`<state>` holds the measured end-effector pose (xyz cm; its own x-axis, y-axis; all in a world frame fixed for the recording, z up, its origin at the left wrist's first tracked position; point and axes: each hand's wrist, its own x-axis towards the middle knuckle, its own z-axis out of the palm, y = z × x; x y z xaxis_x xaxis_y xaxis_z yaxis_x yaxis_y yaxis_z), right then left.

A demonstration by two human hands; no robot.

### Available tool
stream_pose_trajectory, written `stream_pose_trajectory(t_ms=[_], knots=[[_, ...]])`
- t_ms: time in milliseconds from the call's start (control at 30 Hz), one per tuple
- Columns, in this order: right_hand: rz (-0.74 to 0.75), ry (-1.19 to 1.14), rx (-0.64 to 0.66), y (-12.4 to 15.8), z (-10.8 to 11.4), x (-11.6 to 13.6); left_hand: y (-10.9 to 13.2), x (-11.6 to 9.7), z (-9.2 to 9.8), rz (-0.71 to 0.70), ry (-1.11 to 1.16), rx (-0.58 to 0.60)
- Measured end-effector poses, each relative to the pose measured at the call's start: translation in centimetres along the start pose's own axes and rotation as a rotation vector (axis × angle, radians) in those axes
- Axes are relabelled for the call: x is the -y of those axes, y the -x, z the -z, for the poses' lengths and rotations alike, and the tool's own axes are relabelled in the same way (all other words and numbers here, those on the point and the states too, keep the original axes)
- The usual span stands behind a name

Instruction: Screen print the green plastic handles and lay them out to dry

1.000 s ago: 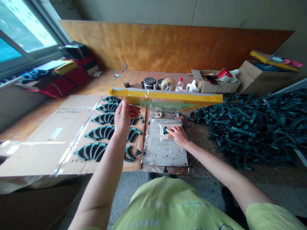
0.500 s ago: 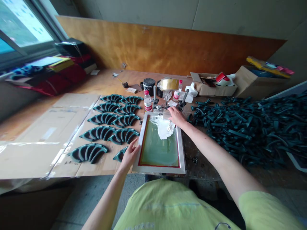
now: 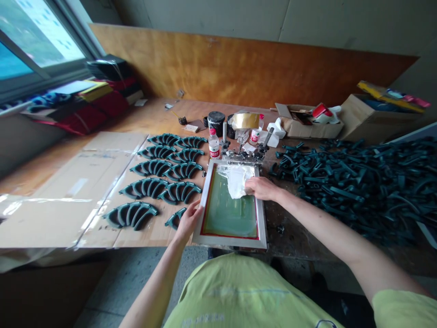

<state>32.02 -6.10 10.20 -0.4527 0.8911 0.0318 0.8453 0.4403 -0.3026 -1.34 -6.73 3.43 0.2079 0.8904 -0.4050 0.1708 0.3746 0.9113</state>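
Right grip [image 3: 261, 187] bunched at one white patch [image 3: 235, 183], left grip [image 3: 190, 221] by one screen frame's [image 3: 232, 242] left rim; I can't tell how closed either is. That frame lies between ten fanned green clusters [image 3: 145, 187] and one heap [image 3: 351, 182].

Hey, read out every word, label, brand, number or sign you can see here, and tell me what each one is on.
I can't read any text for certain.
Nearer red-capped bottle: red and white label, its print too small to read.
Farther red-capped bottle: red and white label, also too small.
Yellow-green shirt: lettering across the front, too blurred to quote.
Cardboard sheet: faint marks, unreadable.
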Motion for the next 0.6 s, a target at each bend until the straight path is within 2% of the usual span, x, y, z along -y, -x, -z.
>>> stream_pose_trajectory(t_ms=[133,200,300,367,467,600], knots=[[-0.135,0.024,-0.179,-1.0,-1.0,0.7,0.1,-0.4,0.1,-0.006,-0.022,-0.021],[-0.110,0.034,-0.236,-0.3,-2.1,1.3,0.3,-0.7,0.1,0.003,-0.023,-0.024],[-0.028,-0.022,-0.231,1.0,-2.5,1.4,0.6,-1.2,0.1,0.006,-0.008,-0.012],[-0.034,-0.087,-0.239,0.6,-1.6,0.7,0.9,-1.7,0.1,0.004,-0.002,0.005],[-0.142,-0.163,-0.278,-2.3,0.7,-0.8,1.5,-3.0,0.3,0.016,-0.001,0.031],[-0.357,-0.083,-0.304,-5.7,3.6,-3.0,2.4,-6.7,1.0,-0.029,-0.011,0.034]])
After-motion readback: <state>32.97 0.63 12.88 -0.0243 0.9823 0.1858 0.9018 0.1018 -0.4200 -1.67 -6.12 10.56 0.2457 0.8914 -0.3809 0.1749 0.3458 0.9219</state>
